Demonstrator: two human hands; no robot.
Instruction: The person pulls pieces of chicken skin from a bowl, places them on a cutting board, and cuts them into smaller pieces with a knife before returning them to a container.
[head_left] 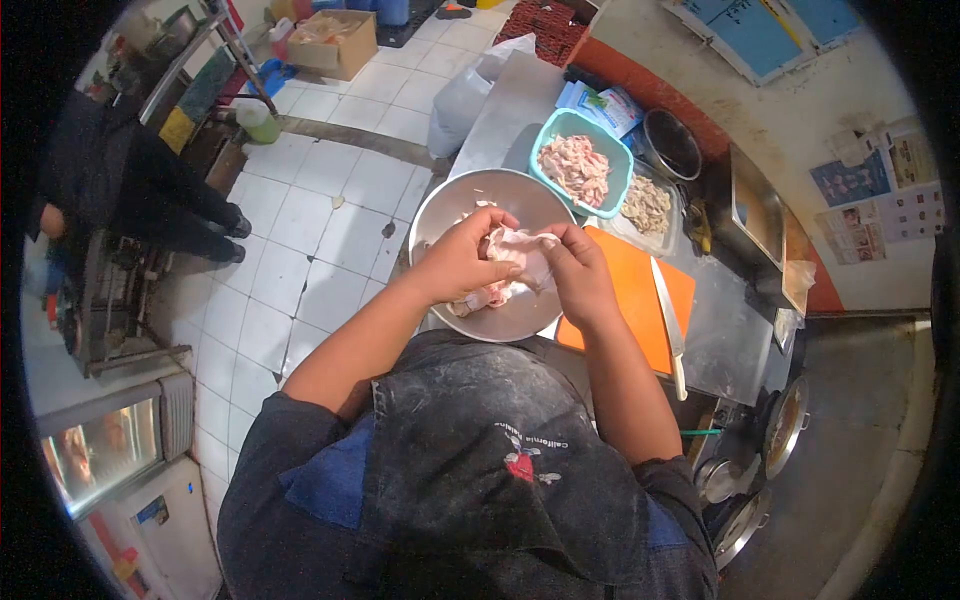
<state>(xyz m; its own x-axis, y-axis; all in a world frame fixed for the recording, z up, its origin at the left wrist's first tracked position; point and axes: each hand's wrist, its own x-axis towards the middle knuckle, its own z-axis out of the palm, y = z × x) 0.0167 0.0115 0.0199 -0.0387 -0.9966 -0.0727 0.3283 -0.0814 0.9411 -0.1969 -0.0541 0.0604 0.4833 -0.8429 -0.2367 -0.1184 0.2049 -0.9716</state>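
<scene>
Raw meat piece (522,250) hangs stretched between our hands above the steel bowl (440,212), its long axis running left to right, our left hand (458,258) and right hand (580,275) each pinching one end, equally near.

One camera, worn on the person's head, looks forward and steeply down through a fisheye lens. The steel bowl (505,190) lies close below, just above the frame's centre, with the left hand (455,262) and right hand (580,275) over it. Tiled floor (330,230) spreads left of the bowl, counter (725,330) right, the person's apron (500,470) below.
</scene>
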